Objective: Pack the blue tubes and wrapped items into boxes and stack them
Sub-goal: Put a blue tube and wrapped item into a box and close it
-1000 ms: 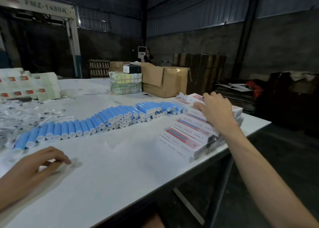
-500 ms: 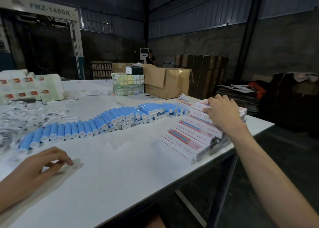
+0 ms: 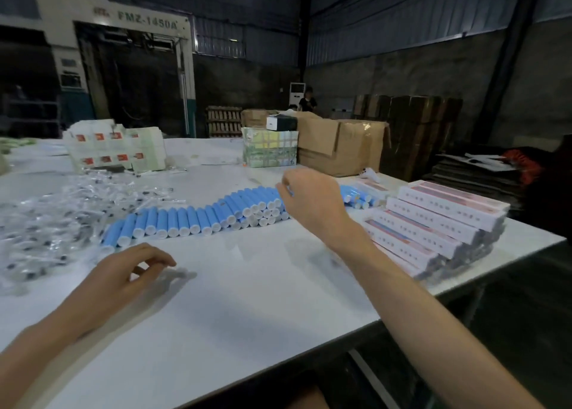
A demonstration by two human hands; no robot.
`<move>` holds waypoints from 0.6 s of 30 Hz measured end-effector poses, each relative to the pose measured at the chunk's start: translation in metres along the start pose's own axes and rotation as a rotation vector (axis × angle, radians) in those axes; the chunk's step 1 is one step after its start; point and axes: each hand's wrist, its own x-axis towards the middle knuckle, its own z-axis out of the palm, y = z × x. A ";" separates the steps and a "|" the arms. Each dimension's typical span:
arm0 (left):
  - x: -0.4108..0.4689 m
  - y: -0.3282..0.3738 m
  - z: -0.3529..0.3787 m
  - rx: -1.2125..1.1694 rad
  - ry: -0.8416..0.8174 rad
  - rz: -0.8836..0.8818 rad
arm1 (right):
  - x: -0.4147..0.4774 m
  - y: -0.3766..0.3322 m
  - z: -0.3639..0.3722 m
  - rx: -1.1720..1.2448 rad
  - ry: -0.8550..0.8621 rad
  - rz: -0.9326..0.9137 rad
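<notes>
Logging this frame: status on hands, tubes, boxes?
Left hand curled on table, grip unclear. Right hand over blue tubes, grip unclear. Boxes stacked at right. Nothing blocking.

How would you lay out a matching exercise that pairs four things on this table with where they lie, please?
Things:
1. blue tubes
2. white boxes
3. clear wrapped items
4. cardboard box

Places:
A. at the far end of the table, beside a taped green bundle
B. stacked at the right edge
C. loose heap on the left
D. long row across the middle

Pairs: 1-D, 2-B, 3-C, 4-A.
</notes>
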 end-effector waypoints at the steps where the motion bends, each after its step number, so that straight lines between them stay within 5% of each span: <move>1: 0.000 0.002 -0.001 0.001 0.024 -0.023 | 0.005 -0.022 0.010 0.109 -0.026 -0.022; 8: -0.001 0.009 -0.011 0.088 0.058 -0.195 | 0.017 -0.142 0.091 0.714 -0.245 0.022; 18: -0.004 0.007 -0.024 0.154 0.056 -0.324 | -0.009 -0.185 0.160 0.993 -0.375 0.040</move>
